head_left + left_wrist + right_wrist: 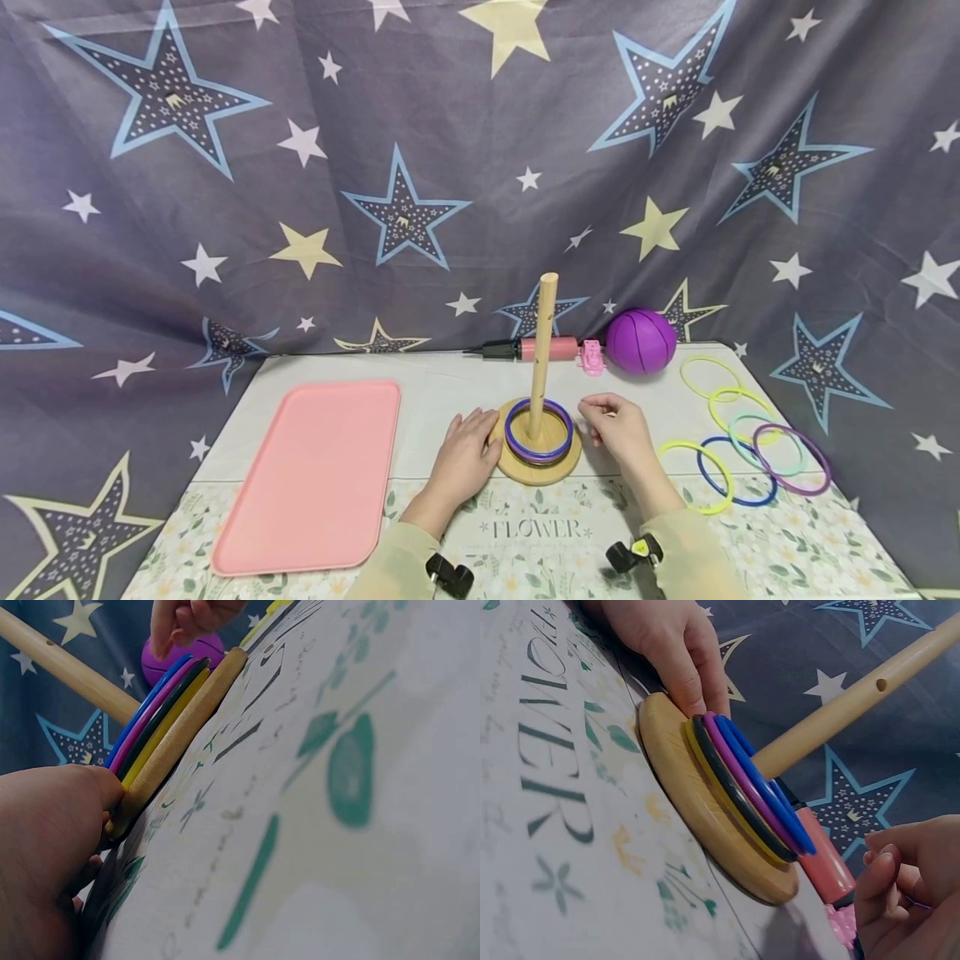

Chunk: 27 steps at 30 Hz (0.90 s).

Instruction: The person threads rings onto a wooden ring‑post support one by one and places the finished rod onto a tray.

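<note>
A wooden peg [543, 358] stands upright on a round wooden base [537, 477]. Stacked around it on the base are several rings, a blue ring [761, 776] uppermost, then a purple ring [744, 787], a dark green ring [731, 796] and a yellow ring [714, 786]. My left hand [467, 456] rests against the left edge of the base, its fingertips touching the wood beside the rings. To the right, my right hand [618, 429] hovers apart from the stack, fingers loosely bent, with nothing visible between them.
On the right lie several loose rings: yellow-green [731, 492], blue [703, 467], teal [801, 458] and purple [828, 471]. A purple ball [641, 342], a pink plastic piece [592, 358] and a hand pump [528, 348] sit behind. At left lies a pink tray [315, 475].
</note>
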Available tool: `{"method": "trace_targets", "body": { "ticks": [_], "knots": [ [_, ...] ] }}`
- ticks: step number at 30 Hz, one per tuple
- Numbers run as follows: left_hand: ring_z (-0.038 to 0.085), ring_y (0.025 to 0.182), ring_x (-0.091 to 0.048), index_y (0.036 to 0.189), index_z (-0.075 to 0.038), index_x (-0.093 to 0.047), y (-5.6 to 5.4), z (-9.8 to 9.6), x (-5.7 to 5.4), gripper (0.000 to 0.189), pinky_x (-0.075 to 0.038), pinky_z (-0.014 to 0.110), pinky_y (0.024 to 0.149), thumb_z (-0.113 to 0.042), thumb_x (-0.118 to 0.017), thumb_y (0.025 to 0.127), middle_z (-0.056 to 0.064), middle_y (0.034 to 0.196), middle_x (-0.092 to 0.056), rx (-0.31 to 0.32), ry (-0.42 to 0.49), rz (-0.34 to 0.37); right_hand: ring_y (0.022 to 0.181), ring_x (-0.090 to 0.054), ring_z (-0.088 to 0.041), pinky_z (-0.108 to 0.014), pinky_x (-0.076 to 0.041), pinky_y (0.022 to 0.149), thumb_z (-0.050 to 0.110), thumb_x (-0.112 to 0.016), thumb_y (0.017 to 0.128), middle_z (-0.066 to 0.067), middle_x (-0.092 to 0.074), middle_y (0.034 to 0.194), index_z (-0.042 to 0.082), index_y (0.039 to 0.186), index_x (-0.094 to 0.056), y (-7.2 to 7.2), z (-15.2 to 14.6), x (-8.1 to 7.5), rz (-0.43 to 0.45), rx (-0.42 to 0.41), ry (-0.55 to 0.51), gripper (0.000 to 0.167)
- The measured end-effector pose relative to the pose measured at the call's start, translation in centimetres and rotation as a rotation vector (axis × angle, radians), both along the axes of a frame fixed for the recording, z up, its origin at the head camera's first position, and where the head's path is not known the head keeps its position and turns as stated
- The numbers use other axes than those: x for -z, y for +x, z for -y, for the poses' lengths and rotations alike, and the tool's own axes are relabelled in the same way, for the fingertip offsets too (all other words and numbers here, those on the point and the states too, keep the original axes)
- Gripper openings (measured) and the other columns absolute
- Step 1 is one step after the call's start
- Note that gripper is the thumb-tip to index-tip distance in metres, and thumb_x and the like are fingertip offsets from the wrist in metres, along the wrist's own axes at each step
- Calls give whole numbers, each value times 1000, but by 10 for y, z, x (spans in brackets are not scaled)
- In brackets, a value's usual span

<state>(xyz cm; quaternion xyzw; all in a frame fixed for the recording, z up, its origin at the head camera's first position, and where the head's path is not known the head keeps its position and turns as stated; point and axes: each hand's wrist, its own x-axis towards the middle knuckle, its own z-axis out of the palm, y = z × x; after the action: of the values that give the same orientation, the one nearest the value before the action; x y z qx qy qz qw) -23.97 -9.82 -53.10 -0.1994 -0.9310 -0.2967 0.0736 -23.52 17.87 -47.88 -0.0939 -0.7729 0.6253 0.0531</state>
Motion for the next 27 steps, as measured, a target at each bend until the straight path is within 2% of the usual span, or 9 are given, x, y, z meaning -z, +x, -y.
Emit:
{"method": "trace_targets", "body": {
  "ticks": [7,10,19,27],
  "knots": [
    [35,156,-47,158,-2,-59,-1,1,1,51,-20,60,135,-24,-63,112,13,160,-60,-4,-8,-4,63,-61,-11,-22,-57,54,17,-77,105,-6,-68,88,-5,119,-75,10,-16,-7,1,15,27,27],
    [36,156,-47,157,-2,-60,-2,1,1,50,-21,60,135,-24,-63,112,13,159,-61,-5,-11,-9,61,-61,-11,-23,-57,54,19,-77,105,-10,-70,88,-5,121,-76,16,-25,-8,-5,26,47,28],
    [35,157,-45,158,-3,-59,0,1,1,51,-19,59,135,-24,-63,112,12,160,-60,-4,-7,9,59,-61,-12,-27,-57,53,23,-77,107,-6,-70,87,-4,130,-74,32,-52,-10,21,74,69,36],
    [35,158,-44,158,-2,-59,0,0,-1,51,-19,60,135,-24,-62,112,12,160,-60,-4,-1,21,63,-63,-13,-28,-60,58,30,-77,107,-5,-74,92,-2,136,-72,42,-85,-7,10,125,137,44]
  ]
}}
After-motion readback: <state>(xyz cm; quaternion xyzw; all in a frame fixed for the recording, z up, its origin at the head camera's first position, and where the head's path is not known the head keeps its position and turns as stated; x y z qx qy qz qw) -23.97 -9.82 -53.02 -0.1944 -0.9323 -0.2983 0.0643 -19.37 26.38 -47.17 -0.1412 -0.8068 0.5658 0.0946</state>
